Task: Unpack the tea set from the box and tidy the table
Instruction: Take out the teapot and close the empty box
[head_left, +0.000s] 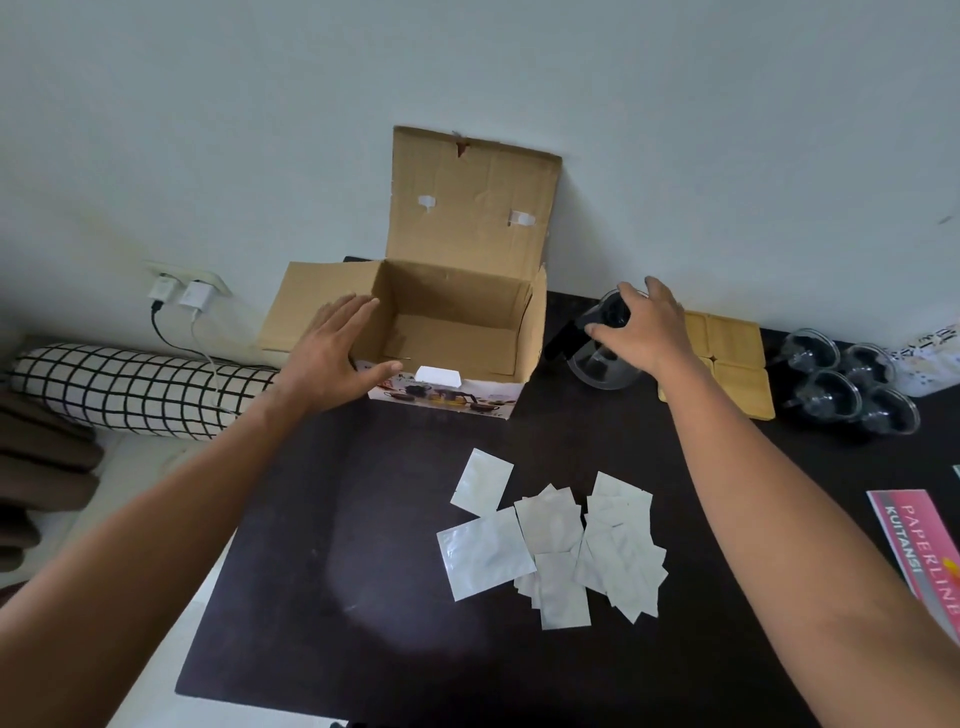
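Table: we work on a dark, matte table (322, 597), its near part bare and a soft glare showing on it.
Packets: near the middle lies a loose heap of flat, white, slightly shiny packets (558, 545), square-cornered and overlapping; they look light and slippery, so we judge them best gathered into one stack when we tidy.
Booklet: at the near right edge sits a pink printed booklet (919, 551).
Left hand: our left hand (332, 358) rests flat against the box's left near corner, fingers straight and spread, gripping nothing.
Box: the cardboard box (452, 332) stands open at the far middle, lid upright against the wall, side flap out to the left; the inside looks empty, plain corrugated brown, with a printed near face.
Right hand: our right hand (641, 325) sits on top of the teapot, fingers curled over its rim or lid; we cannot tell how firmly it grips.
Teapot: the glass teapot (597, 364) is out of the box, just right of it, round-bodied with a black handle.
Advice: we should set the teapot down level and let go only once its base is flat, since glass on a hard top chips easily.
Coasters: pale wooden square coasters (727, 364) lie beyond the teapot.
Cups: four clear glass cups (852, 384) cluster at the far right.
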